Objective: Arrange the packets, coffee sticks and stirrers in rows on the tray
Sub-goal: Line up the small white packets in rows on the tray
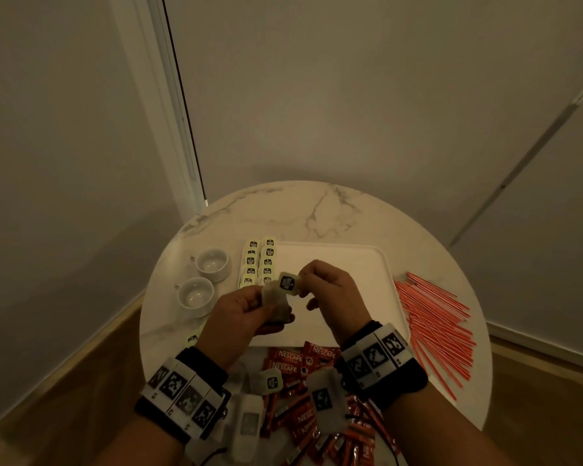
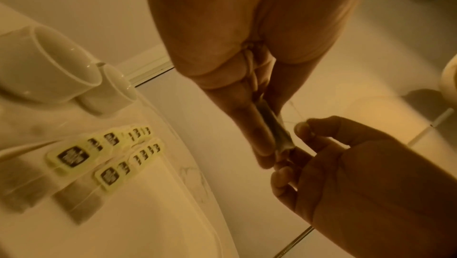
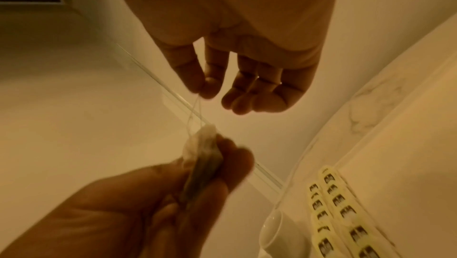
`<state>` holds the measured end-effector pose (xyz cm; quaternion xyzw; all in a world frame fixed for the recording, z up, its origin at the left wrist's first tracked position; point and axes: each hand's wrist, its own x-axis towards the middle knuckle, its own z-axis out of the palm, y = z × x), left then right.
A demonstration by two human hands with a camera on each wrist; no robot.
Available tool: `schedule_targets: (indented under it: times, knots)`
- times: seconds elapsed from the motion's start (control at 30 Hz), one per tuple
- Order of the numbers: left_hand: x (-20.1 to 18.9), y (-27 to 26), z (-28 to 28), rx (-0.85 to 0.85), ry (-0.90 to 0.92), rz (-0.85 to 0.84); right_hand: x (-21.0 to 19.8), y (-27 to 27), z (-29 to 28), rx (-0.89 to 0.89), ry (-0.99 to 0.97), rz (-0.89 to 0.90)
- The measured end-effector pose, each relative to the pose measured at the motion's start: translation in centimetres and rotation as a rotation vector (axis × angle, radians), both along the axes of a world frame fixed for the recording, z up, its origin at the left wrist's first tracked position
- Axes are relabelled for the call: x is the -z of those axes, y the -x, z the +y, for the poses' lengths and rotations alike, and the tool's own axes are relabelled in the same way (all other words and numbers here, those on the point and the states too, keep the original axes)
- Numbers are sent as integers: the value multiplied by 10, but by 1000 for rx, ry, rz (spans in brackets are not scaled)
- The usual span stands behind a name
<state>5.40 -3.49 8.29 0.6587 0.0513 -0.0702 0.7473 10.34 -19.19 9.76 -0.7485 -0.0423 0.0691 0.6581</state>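
thin string could tangle or pull the tea bag out of line

i see my left hand [image 1: 246,311] with fingers and thumb closed on a tea bag [image 1: 276,306], holding it above the near left part of the tray [image 1: 350,264]. my right hand [image 1: 330,287] pinches the small paper tag [image 1: 288,284] of the same bag between thumb and first finger; the other fingers hang loose. in the right wrist view a thin string [image 3: 195,109] runs from that pinch down to the bag, partly slack and doubled.

two rows of tagged packets [image 1: 260,264] already lie along the left edge of the tray, overlapping each other. the coffee sticks [image 1: 293,361] are in a loose heap at the near edge of the table, and the stirrers [image 1: 435,317] lie in a pile by its right edge, both still off the tray. two white cups [image 1: 204,277] stand near the left edge of the table.

in my judgement the main risk is the string. if i pull the tag too far or too fast, the thread may tear from the bag, or the loop may catch on my fingers. when i put this bag down beside the rows, my hands pass close over them, so a sleeve or a hanging thread could drag the light packets crooked. the bag is soft, so it may also land folded.
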Motion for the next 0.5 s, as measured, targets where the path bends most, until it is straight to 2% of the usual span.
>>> schedule_targets:
  times: [0.13, 0.37, 0.43, 0.5]
  knots:
    - [2, -4, 1, -20, -122, -6, -8, -1, -1, -3, 21, -28]
    - [6, 1, 7, 14, -308, -67, -23, 0, -11, -39, -135, 45]
    - [1, 3, 7, 127, -238, -62, -28, 3, -12, -77, -123, 30]
    - [-6, 5, 5, 258, -37, -11, -32, 6, -11, -142, -93, 2]
